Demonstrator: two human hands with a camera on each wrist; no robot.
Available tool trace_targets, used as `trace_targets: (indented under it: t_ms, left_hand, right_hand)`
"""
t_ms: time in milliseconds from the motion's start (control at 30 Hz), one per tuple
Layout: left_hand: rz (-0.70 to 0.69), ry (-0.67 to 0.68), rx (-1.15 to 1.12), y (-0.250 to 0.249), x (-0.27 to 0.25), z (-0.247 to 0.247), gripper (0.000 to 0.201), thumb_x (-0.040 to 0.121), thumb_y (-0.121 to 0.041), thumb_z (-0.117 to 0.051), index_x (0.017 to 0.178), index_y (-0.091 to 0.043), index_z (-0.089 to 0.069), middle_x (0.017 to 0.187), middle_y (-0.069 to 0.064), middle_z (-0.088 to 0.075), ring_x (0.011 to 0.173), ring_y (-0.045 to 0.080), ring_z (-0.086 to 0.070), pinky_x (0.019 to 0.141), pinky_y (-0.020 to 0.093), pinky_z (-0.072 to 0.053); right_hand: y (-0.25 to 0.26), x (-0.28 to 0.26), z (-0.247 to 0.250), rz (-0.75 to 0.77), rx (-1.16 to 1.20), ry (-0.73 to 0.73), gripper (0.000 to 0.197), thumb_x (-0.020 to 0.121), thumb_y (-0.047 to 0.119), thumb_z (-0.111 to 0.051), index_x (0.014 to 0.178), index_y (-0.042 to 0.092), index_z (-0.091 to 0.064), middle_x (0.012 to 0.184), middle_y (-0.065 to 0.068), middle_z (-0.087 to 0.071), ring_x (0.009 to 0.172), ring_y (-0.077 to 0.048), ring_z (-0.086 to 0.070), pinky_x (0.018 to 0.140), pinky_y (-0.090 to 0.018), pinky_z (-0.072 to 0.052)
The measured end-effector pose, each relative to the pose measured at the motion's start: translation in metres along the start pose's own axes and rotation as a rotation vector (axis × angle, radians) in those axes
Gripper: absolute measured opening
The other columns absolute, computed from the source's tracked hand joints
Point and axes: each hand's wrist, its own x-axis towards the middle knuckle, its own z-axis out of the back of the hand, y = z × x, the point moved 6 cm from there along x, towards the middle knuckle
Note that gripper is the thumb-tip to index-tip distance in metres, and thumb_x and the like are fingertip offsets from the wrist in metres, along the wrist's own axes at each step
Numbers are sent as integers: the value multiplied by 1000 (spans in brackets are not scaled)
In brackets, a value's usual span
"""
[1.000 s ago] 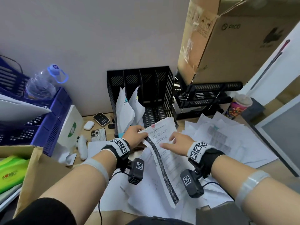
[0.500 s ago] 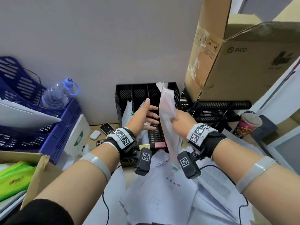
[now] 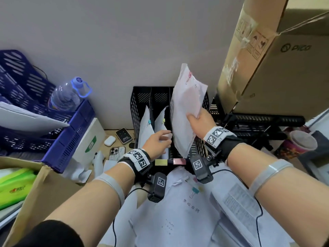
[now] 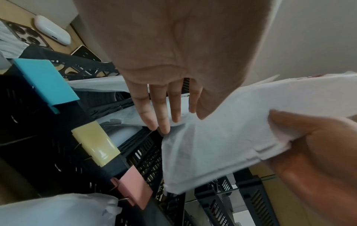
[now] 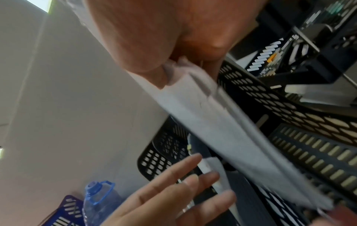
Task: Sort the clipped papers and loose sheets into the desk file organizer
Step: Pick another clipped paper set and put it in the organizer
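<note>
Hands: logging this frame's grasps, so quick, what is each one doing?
Left hand: open, fingers straight by the black file organizer, holding nothing.
Right hand: grips the pink-clipped papers above the organizer.

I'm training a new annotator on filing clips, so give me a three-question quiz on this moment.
1. True or false: the left hand grips the clipped bundle.
2. Which hand holds the bundle? A) left B) right C) both
3. What colour is the paper clip at the bundle's top corner?

Key:
1. False; its fingers are straight beside the papers in the black file organizer.
2. B; the right hand pinches its edge.
3. Pink.
</note>
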Motion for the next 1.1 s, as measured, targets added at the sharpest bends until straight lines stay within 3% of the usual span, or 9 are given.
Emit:
trace_targets:
  t_ms: [133, 233, 400, 533, 633, 767, 900, 1033, 1100]
  left_hand:
    - [6, 8, 31, 6, 6, -2, 45, 99, -14, -56, 142, -23, -51, 121, 6, -61, 104, 22, -70, 89, 39, -56]
    - [23, 11, 12, 10, 8, -6, 29, 98, -15, -60, 126, -13, -61, 112, 12, -69, 96, 23, -74, 86, 40, -57]
    - [119, 103, -21, 35, 3, -21, 12, 95, -15, -66, 100, -5, -69, 90, 11, -76, 77, 19, -73, 76, 35, -61]
    - [216, 193, 186, 77, -3, -37, 9, 91, -13, -68, 100, -12, -72, 101, 17, -76, 83, 18, -71, 75, 29, -57]
    - [84, 126, 328, 83, -2, -40, 15, 89, -10, -68, 99, -17, -77, 82, 3, -76, 71, 7, -65, 74, 21, -52]
    - [23, 229, 346, 99, -10, -63, 26, 86, -13, -71, 111, -19, -74, 109, -1, -75, 99, 11, -71, 93, 27, -56]
    - [107, 364, 684, 141, -16, -83, 58, 81, -30, -78, 134, -24, -55, 130, 4, -60, 112, 23, -64, 99, 37, -53]
    - [108, 216, 774, 163, -19, -80, 45, 80, -24, -76, 118, -21, -53, 111, 4, -62, 96, 24, -63, 83, 32, -54]
    - [85, 133, 786, 168, -23, -78, 24, 81, -21, -71, 100, -18, -56, 94, 2, -64, 83, 22, -61, 73, 30, -51]
  right_hand:
    - [-20, 14, -19, -111, -166, 65, 26, 97, 26, -44, 88, 8, -59, 86, -9, -66, 81, -29, -66, 69, -28, -44]
    - [-28, 18, -30, -128, -58, 85, 30, 99, 27, -38, 75, 13, -49, 71, -13, -72, 49, -20, -68, 64, -34, -58]
    - [-51, 6, -58, -154, -87, 325, 19, 86, 23, -50, 89, 8, -61, 78, -11, -73, 69, -30, -73, 66, -50, -61]
    - [-82, -20, -65, -258, -40, 407, 8, 87, 22, -58, 92, 16, -59, 85, -7, -68, 67, -27, -73, 58, -42, -62]
    - [-118, -45, -68, -434, 40, 460, 18, 91, 14, -50, 78, 9, -61, 73, -12, -66, 53, -24, -64, 50, -31, -54]
    - [-172, -103, -75, -675, 2, 651, 16, 88, 8, -53, 86, -2, -66, 79, -18, -69, 58, -29, -66, 49, -29, -54]
    - [-227, -156, -81, -781, -158, 685, 8, 84, 19, -60, 84, 12, -64, 78, -7, -73, 60, -20, -70, 54, -27, -57]
    - [-256, -202, -88, -815, -226, 612, 7, 86, 23, -59, 83, 17, -58, 83, -7, -67, 67, -23, -65, 60, -25, -55]
    - [-262, -218, -92, -775, -285, 594, 22, 84, 25, -57, 64, 19, -51, 67, -4, -58, 65, -23, -55, 60, -28, -48]
